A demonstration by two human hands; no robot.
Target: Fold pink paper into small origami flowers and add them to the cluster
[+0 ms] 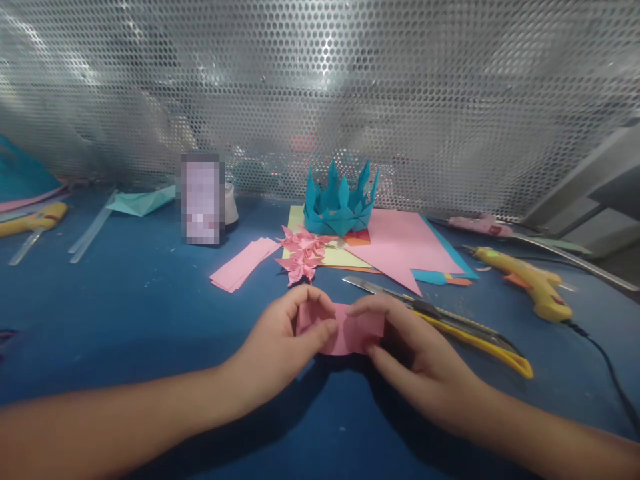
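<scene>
A small pink paper piece [345,330] lies bent on the blue table [125,313] between both my hands. My left hand [280,347] pinches its left end with thumb and fingers curled over it. My right hand [415,360] grips the right end the same way. Just beyond the hands sit folded pink paper flowers [303,257] and a stack of pink paper strips [243,263].
A yellow utility knife [450,320] lies right of my right hand. A teal paper crown [341,200] stands on pink and coloured sheets [405,247]. Yellow glue guns lie at right [530,280] and far left [33,220]. A perforated metal screen [320,87] closes the back.
</scene>
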